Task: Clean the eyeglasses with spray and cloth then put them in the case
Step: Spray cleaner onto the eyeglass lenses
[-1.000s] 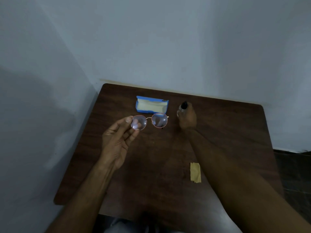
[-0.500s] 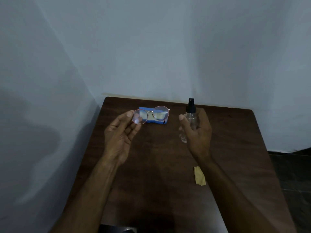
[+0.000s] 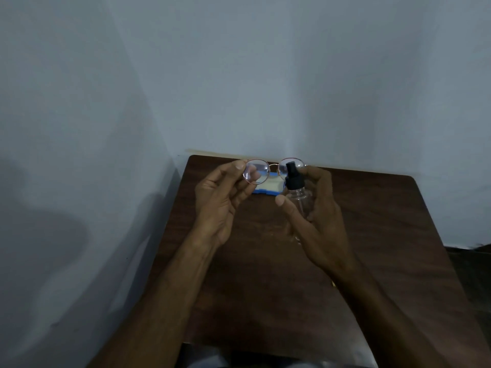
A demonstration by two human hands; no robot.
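Clear plastic under a black pump head: that is the spray bottle. Your right hand holds it upright, fingers curled round its body and thumb on the near side. I cannot tell whether a finger sits on the pump.

Your left hand pinches the eyeglasses by the left lens rim, thumb on top and fingers behind the glass. The lenses stand broadside to you, with the nozzle just in front of the right one, placed for spraying, I judge.

Below them the blue case lies open on the desk, near its far edge. Walls close the far and left sides, so your free room is the bare wood to the right and near. Only a yellow sliver beside your right forearm hints at the cloth.
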